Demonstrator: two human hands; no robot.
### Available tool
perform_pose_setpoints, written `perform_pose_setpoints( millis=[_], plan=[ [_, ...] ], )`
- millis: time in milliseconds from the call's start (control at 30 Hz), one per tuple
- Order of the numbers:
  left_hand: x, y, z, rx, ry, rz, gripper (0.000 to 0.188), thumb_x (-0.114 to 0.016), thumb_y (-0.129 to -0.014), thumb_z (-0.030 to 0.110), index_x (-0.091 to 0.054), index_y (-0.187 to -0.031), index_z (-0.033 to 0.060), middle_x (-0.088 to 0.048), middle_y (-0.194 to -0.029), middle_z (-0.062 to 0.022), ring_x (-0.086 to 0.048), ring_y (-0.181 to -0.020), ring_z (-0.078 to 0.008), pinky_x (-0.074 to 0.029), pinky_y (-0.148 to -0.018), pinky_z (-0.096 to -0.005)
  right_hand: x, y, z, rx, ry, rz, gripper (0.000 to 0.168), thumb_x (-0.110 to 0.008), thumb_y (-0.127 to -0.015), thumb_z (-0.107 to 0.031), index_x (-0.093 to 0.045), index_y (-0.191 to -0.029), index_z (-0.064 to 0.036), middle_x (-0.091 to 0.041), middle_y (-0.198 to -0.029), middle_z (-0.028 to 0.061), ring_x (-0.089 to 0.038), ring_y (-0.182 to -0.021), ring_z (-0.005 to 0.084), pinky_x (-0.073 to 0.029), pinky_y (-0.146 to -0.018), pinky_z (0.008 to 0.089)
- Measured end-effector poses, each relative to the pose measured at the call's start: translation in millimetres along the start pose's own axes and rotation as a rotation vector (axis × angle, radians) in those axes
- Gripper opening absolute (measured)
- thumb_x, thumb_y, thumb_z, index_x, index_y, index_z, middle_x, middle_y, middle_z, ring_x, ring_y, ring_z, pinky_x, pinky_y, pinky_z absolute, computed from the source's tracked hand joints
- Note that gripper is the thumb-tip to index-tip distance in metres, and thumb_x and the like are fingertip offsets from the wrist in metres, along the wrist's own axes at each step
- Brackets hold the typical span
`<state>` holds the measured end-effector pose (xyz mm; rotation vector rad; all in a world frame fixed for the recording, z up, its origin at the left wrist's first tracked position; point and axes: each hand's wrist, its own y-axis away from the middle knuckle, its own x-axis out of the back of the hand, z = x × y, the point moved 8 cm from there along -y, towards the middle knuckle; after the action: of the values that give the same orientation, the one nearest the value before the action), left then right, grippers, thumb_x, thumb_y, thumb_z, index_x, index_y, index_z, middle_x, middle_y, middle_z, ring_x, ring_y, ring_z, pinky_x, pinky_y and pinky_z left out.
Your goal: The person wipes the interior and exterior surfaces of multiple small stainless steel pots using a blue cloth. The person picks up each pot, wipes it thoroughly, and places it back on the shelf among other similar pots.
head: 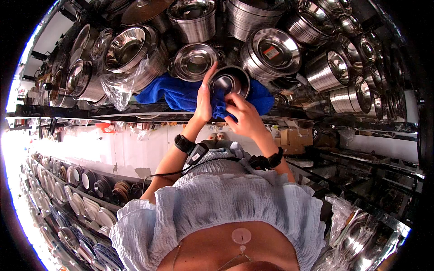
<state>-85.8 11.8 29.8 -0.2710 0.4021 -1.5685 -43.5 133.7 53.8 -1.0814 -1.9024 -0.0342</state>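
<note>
A deep stainless steel bowl (240, 76) is tilted with its mouth towards me, above the front of the shelf. My left hand (204, 100) supports its left side, the thumb stretched up along the rim; the other fingers are hidden. A blue cloth (169, 93) lies bunched beneath and on both sides of the bowl, and part of it covers the bowl's near rim. With bent fingers my right hand (244, 115) pinches the cloth at that near rim. Just behind the bowl sits a shallow steel basin (196, 62).
Stacks of steel basins, one with a red label (271, 52), crowd the shelf behind and beside my hands. Clear plastic wrap (120, 89) hangs at the left. The dark shelf edge (162, 116) runs before me. Racks of plates (90, 206) and cardboard boxes (296, 139) stand lower down.
</note>
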Motion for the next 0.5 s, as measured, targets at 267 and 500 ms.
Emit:
perform_pose_setpoints(
  millis=[267, 500],
  plan=[
    [16, -4, 19, 0.017, 0.018, 0.138, 0.05, -0.031, -0.108, 0.034, -0.043, -0.139, -0.0037, -0.054, -0.134, -0.017, -0.049, -0.128, -0.0242, -0.033, -0.112, -0.0363, 35, 25, 19, -0.13, 0.341, 0.193, 0.047, -0.074, -0.073, -0.004, -0.067, -0.119, -0.006, -0.056, -0.114, 0.0116, -0.059, -0.103, 0.0308, -0.052, -0.087, 0.0402],
    [13, -10, 70, -0.277, -0.246, 0.007, 0.038, -0.05, -0.1, 0.028, -0.057, -0.126, 0.0009, -0.056, -0.135, -0.0213, -0.057, -0.124, -0.0307, -0.044, -0.104, -0.037, 59, 45, 33, -0.182, 0.299, 0.532, 0.054, -0.066, -0.073, 0.004, -0.067, -0.126, -0.007, -0.055, -0.114, 0.0134, -0.058, -0.093, 0.03, -0.05, -0.079, 0.0395]
  ],
)
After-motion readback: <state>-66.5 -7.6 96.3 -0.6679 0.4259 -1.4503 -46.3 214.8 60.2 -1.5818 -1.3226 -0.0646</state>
